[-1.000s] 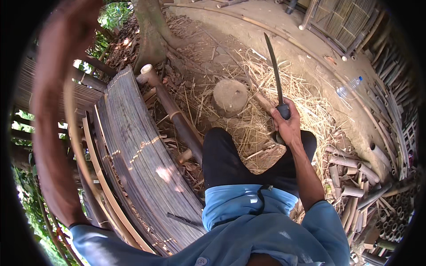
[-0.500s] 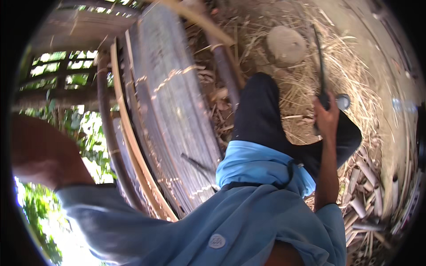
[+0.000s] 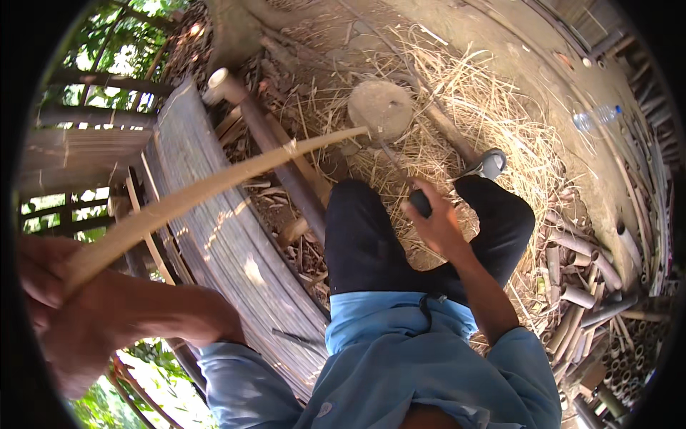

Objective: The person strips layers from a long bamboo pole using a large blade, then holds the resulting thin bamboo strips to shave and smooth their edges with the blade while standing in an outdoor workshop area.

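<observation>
My left hand [image 3: 93,314] is raised at the left edge, closed round one end of a long, pale bamboo strip [image 3: 214,187]. The strip slants away to the right, its far tip overlapping a round wooden block [image 3: 380,109] on the ground in the picture. In front of my right knee, my right hand [image 3: 441,227] grips the dark handle of a machete [image 3: 420,203]. Its thin blade points away and left toward the block, near the strip's tip. Whether blade and strip touch, I cannot tell.
Dry straw and shavings [image 3: 493,121] surround the block. A grey corrugated sheet [image 3: 243,236] and a brown pole [image 3: 275,154] lie to my left. Cut bamboo pieces [image 3: 572,272] are piled at the right, with a clear plastic bottle [image 3: 597,118] beyond.
The bamboo strip has swung down into view, with my left hand now visible holding it. My right hand has moved left with the machete, whose blade now tilts toward the block. The view has shifted.
</observation>
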`<action>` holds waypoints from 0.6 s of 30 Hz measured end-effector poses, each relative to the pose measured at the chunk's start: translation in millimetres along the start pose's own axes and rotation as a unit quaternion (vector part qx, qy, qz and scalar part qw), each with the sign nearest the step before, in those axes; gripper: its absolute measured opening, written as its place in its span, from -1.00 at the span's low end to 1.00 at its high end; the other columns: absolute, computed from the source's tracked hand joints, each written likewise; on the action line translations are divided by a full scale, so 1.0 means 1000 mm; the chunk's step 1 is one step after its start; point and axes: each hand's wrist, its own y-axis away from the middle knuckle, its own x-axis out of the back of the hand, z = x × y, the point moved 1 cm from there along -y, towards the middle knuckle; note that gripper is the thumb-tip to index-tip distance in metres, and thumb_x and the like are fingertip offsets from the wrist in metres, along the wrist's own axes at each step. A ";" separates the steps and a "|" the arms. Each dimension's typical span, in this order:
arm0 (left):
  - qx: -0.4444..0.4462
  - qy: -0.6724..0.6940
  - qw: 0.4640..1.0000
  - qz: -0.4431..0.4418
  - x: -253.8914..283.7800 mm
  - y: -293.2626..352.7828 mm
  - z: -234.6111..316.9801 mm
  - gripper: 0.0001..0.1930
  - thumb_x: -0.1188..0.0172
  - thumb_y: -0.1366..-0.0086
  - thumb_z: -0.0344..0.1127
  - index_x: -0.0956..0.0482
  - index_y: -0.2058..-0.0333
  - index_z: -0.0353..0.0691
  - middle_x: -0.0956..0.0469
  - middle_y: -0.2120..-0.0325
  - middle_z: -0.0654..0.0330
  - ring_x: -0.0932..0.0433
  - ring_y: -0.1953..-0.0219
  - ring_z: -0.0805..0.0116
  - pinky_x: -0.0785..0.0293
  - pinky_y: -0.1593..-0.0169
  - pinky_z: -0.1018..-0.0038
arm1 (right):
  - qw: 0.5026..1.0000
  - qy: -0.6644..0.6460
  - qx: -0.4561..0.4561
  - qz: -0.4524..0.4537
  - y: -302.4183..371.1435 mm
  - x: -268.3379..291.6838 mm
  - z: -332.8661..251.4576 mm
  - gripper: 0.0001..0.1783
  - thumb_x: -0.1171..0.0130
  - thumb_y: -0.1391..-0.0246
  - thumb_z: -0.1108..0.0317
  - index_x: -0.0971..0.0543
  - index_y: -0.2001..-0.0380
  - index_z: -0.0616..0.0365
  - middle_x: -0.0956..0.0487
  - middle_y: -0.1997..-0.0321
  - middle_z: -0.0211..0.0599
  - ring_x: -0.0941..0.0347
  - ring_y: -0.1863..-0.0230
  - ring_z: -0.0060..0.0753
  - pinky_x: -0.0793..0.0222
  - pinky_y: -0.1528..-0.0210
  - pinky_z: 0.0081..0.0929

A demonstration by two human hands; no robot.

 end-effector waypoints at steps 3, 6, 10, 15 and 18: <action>0.058 0.123 0.989 -0.051 0.008 0.022 -0.032 -0.54 0.18 -0.48 0.09 -0.33 0.49 -0.11 -0.20 0.71 0.34 -0.20 0.75 0.47 -0.14 0.72 0.46 | 0.999 -0.017 -0.027 -0.017 -0.005 -0.004 0.011 -0.46 -0.30 -0.20 0.22 -0.44 -0.20 0.12 -0.64 0.22 0.10 -0.65 0.18 0.09 -0.52 0.11 -0.16; 0.095 0.106 0.990 -0.025 -0.016 0.061 -0.056 -0.51 0.19 -0.43 0.17 -0.30 0.50 -0.11 -0.20 0.73 0.26 -0.21 0.74 0.37 -0.15 0.71 0.35 | 0.998 -0.019 -0.036 -0.041 -0.016 -0.011 0.016 -0.47 -0.28 -0.19 0.27 -0.43 -0.18 0.18 -0.64 0.15 0.12 -0.64 0.13 0.11 -0.52 0.07 -0.15; 0.112 0.095 0.989 0.005 -0.020 0.079 -0.072 -0.46 0.23 -0.50 0.23 -0.35 0.38 -0.16 -0.17 0.72 0.23 -0.18 0.75 0.35 -0.17 0.70 0.37 | 1.000 -0.018 -0.020 0.002 -0.023 -0.003 0.022 -0.46 -0.30 -0.21 0.24 -0.44 -0.22 0.12 -0.56 0.42 -0.18 -0.55 0.38 -0.33 -0.49 0.23 -0.32; 0.107 0.084 0.989 0.062 -0.021 0.081 -0.064 -0.54 0.11 -0.41 0.17 -0.27 0.44 -0.13 -0.12 0.76 0.24 -0.12 0.79 0.36 -0.08 0.76 0.38 | 1.000 -0.002 0.002 -0.006 -0.028 0.000 0.015 -0.46 -0.26 -0.22 0.29 -0.42 -0.23 0.14 -0.61 -0.03 0.14 -0.58 -0.02 0.19 -0.51 -0.04 -0.15; 0.109 0.093 0.987 0.077 -0.028 0.076 -0.051 -0.57 0.05 -0.39 0.12 -0.26 0.44 -0.12 -0.10 0.76 0.27 -0.10 0.79 0.41 -0.05 0.75 0.41 | 0.999 -0.005 0.032 -0.015 -0.032 -0.005 0.017 -0.45 -0.25 -0.23 0.25 -0.42 -0.24 0.16 -0.60 -0.06 0.17 -0.57 -0.06 0.20 -0.51 -0.07 -0.15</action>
